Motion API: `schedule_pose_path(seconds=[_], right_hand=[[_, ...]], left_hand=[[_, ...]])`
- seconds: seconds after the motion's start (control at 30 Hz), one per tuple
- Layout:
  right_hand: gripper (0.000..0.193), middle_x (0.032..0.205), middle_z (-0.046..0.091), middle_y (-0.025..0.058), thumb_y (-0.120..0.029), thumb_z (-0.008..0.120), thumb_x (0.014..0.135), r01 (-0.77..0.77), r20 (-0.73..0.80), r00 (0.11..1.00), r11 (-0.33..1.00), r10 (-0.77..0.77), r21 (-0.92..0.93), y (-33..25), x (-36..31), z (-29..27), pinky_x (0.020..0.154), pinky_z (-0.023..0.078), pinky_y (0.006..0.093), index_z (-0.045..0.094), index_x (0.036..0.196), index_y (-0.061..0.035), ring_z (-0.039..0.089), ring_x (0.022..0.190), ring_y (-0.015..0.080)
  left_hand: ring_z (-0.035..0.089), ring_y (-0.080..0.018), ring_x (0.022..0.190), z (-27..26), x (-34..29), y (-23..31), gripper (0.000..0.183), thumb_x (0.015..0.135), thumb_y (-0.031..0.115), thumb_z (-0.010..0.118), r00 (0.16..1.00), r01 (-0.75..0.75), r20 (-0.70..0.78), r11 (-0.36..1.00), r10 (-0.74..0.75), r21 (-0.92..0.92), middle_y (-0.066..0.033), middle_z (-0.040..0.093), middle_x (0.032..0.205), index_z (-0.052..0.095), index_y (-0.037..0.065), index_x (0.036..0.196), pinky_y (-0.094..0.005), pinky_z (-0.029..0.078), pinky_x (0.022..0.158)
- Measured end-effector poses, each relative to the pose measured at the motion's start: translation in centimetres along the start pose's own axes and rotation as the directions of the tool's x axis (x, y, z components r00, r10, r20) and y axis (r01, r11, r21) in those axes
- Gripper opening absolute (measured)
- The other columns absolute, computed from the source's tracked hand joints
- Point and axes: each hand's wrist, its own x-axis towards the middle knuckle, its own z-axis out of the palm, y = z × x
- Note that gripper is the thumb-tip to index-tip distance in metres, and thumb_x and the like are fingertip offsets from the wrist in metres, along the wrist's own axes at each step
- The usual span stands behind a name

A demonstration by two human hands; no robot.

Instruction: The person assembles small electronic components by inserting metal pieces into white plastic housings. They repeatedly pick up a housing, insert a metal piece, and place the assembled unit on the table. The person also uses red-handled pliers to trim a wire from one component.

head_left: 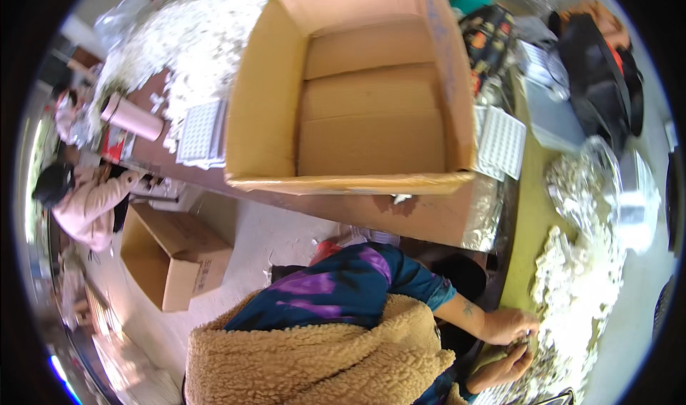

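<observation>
We noted both hands together: left hand (509, 325) fingers curled over a small part (520, 346) pinched by right hand (509, 368); the white-parts pile (572, 291) lay just beyond the fingertips.

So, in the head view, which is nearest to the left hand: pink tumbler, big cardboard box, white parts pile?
1. white parts pile, beside the left hand.
2. big cardboard box, on the table above.
3. pink tumbler, far left.
</observation>
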Motion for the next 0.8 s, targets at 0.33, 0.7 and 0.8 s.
schedule_pose_path(seconds=[0.33,0.7,0.8], right_hand=[[0.008,0.085,0.065,0.0026,-0.002,0.059,0.096,0.035,-0.135,0.990,0.999,-0.040,-0.039,-2.9,-1.8,-0.1,0.061,0.044,0.0194,0.061,0.103,0.0004,0.054,0.069,0.0053],[0.013,0.079,0.056,0.0027,-0.012,0.056,0.101,-0.159,0.069,0.987,0.864,0.143,0.479,-3.7,-1.2,-0.9,0.055,0.036,0.0181,0.054,0.108,-0.0005,0.044,0.061,0.0057],[0.014,0.075,0.052,0.0038,-0.014,0.054,0.101,-0.230,0.131,0.973,0.781,0.190,0.581,-3.4,-0.9,-1.3,0.054,0.035,0.0202,0.053,0.106,0.0001,0.041,0.058,0.0074]], left_hand=[[0.065,-0.0162,0.089,-1.2,0.5,0.7,0.020,0.087,-0.006,0.064,0.984,-0.001,0.174,0.970,0.044,-0.243,-0.0128,0.065,0.108,0.061,0.002,0.105,-0.0276,0.053,0.071],[0.061,-0.0093,0.078,-1.8,1.3,2.2,0.017,0.088,-0.005,0.066,0.915,0.248,0.391,0.901,-0.097,-0.356,-0.0087,0.062,0.116,0.064,-0.002,0.105,-0.0212,0.051,0.063],[0.059,-0.0075,0.070,-1.9,1.1,2.1,0.012,0.090,-0.004,0.065,0.910,0.298,0.388,0.880,-0.145,-0.369,-0.0067,0.062,0.108,0.063,-0.003,0.102,-0.0206,0.048,0.058]])
